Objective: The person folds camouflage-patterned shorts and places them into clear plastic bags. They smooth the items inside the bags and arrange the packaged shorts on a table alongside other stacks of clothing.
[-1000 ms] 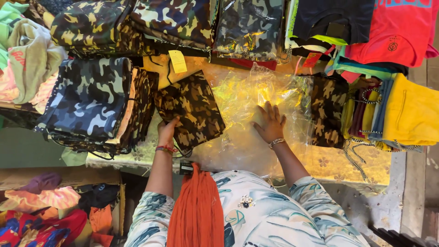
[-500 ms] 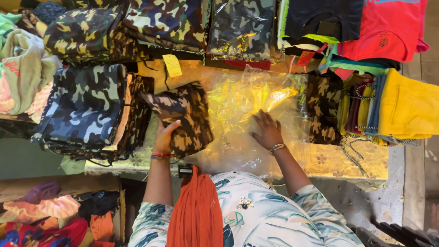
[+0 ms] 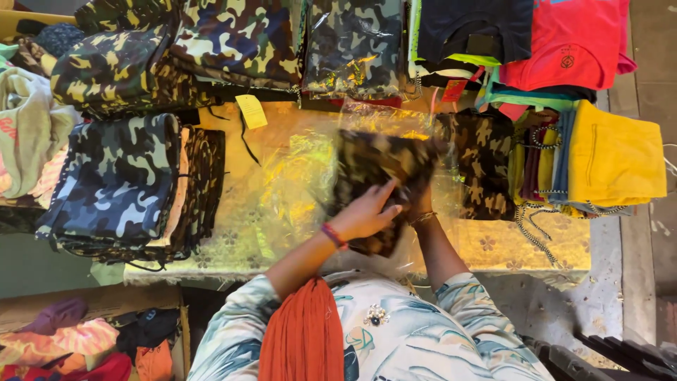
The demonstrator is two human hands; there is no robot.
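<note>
Stall bench (image 3: pixel 536 247) covered in gold floral cloth, with clear plastic sheet (image 3: pixel 282 190) over the middle. Folded clothes all round: blue-grey camo stack (image 3: pixel 116 180) at left, more camo piles along the far edge, yellow garment (image 3: pixel 613 152) and red shirt (image 3: pixel 564 42) at right, yellow tag (image 3: pixel 251 111) lying loose far-left of centre.

Brown camo garment (image 3: pixel 377 176) sits mid-bench, just beyond both hands, motion-blurred. Long axis runs roughly near-to-far, tilted slightly right at the far end. A second brown camo piece (image 3: pixel 483 166) lies just beside it on the right.

Left hand (image 3: pixel 367 215) lies flat on top of the garment's near half, fingers spread and pointing far-right, pressing rather than pinching. Right hand (image 3: pixel 419 204) is mostly hidden behind the left hand and the fabric; grip can't be told, though it appears to touch the garment's right edge. Both hands are equally close to it, left on top, right at the side.
</note>
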